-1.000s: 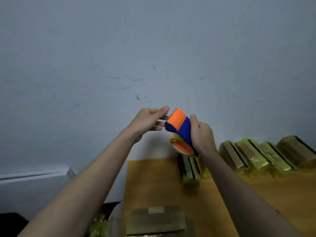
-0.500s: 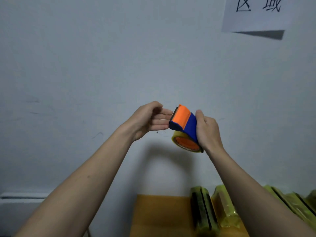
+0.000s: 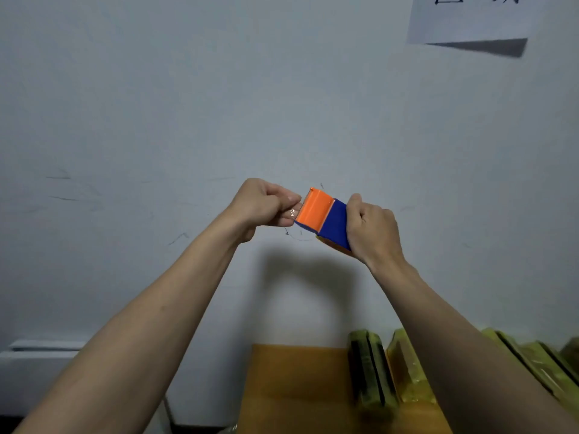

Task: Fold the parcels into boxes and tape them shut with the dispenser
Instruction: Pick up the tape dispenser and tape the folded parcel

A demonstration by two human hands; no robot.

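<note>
Gripping the tape dispenser [image 3: 324, 218] in the right hand [image 3: 372, 230], held up before the wall; pinching what is probably the loose tape end [image 3: 293, 212] with the left hand [image 3: 264, 206]. Drawing it out straight and level would be best. Below the dispenser: wrapped parcels [image 3: 369, 371] leaning on the table [image 3: 294, 386]; nothing blocking.

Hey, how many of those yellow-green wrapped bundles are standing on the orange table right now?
4, at least. One dark bundle stands left of the right forearm, a second bundle beside it, and two more at the right edge. The forearm and frame edge may hide others.
</note>
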